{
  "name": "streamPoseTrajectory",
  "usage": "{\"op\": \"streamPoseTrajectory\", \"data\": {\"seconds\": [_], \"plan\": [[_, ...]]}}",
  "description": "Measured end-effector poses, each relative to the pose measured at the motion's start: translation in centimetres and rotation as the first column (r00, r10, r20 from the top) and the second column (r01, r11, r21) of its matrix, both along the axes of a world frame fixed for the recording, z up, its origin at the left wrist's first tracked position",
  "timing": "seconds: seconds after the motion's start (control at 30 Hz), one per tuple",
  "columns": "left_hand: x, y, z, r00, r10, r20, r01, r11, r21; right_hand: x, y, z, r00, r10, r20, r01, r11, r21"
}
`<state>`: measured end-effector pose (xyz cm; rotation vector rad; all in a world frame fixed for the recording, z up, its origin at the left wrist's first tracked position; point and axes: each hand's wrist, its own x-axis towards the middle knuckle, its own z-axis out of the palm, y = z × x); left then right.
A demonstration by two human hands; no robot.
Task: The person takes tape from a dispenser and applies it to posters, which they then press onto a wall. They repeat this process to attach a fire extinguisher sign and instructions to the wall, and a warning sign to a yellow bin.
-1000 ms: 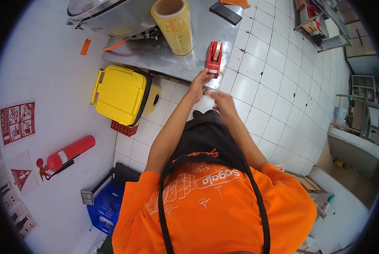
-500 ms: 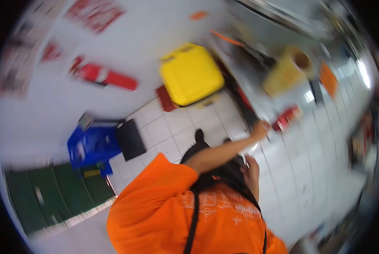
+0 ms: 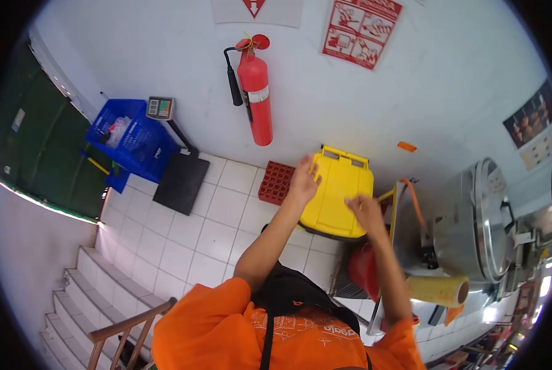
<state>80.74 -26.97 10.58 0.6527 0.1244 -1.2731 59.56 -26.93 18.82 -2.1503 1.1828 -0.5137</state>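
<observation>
My left hand [image 3: 305, 179] is raised over the left edge of the yellow bin lid [image 3: 337, 194], with its fingers apart and slightly bent. Nothing shows in it. My right hand [image 3: 366, 214] overlaps the right part of the lid, its fingers curled in; whatever they may hold, I cannot tell. The two hands are apart at about chest height. A red plastic crate [image 3: 276, 182] rests on the floor to the left of the bin. Close to my right forearm are a red bucket [image 3: 363, 270] and a yellowish roll of wrap [image 3: 435, 291] on the metal counter.
A red fire extinguisher [image 3: 260, 102] hangs on the wall. Further left are a platform scale [image 3: 182, 182] and a blue basket [image 3: 131, 139]. Stairs [image 3: 97, 296] with a wooden handrail [image 3: 134, 319] are at lower left. A large metal pot [image 3: 470, 225] stands on the right.
The view has swung round to the bin and wall. My left hand has come away from beside a red bottle near the counter; both hands are now raised in front of the bin.
</observation>
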Motion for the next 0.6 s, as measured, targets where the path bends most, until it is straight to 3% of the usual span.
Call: {"op": "streamPoseTrajectory", "data": {"seconds": [0.07,0.1,0.13,0.17,0.23,0.27,0.33,0.43,0.47,0.6], "plan": [[5.3,-5.3,0.4,0.964,0.096,-0.247,-0.121,0.989,-0.086,6.9,-9.1,4.6,0.963,0.127,-0.239,-0.185,0.954,-0.236],[7.6,-7.9,1.3,0.918,0.141,-0.371,-0.192,0.976,-0.105,11.1,-11.7,8.4,0.928,0.086,-0.361,-0.244,0.875,-0.418],[9.6,-10.4,2.5,0.895,0.17,-0.412,-0.247,0.959,-0.139,14.9,-14.0,11.8,0.892,0.086,-0.444,-0.32,0.814,-0.485],[11.7,-12.8,4.2,0.87,0.198,-0.451,-0.3,0.939,-0.168,18.6,-16.4,14.5,0.872,0.104,-0.479,-0.415,0.675,-0.609],[15.4,-17.7,7.6,0.833,0.268,-0.484,-0.407,0.889,-0.209,25.7,-20.5,20.3,0.77,0.045,-0.636,-0.478,0.701,-0.53],[17.2,-20.0,9.3,0.824,0.289,-0.488,-0.43,0.879,-0.205,28.3,-22.3,22.3,0.751,0.01,-0.66,-0.539,0.586,-0.605],[20.0,-23.7,12.3,0.812,0.301,-0.501,-0.447,0.872,-0.201,32.7,-24.4,26.1,0.736,-0.052,-0.675,-0.494,0.64,-0.588],[22.8,-27.2,15.7,0.768,0.372,-0.521,-0.503,0.854,-0.133,35.9,-27.6,27.9,0.781,-0.087,-0.619,-0.415,0.668,-0.617],[23.3,-27.9,16.4,0.764,0.388,-0.515,-0.511,0.852,-0.116,36.3,-28.5,27.7,0.805,-0.072,-0.589,-0.436,0.601,-0.669],[23.6,-28.8,16.9,0.767,0.414,-0.49,-0.49,0.871,-0.031,36.7,-30.5,27.0,0.798,-0.115,-0.591,-0.397,0.638,-0.66]]}}
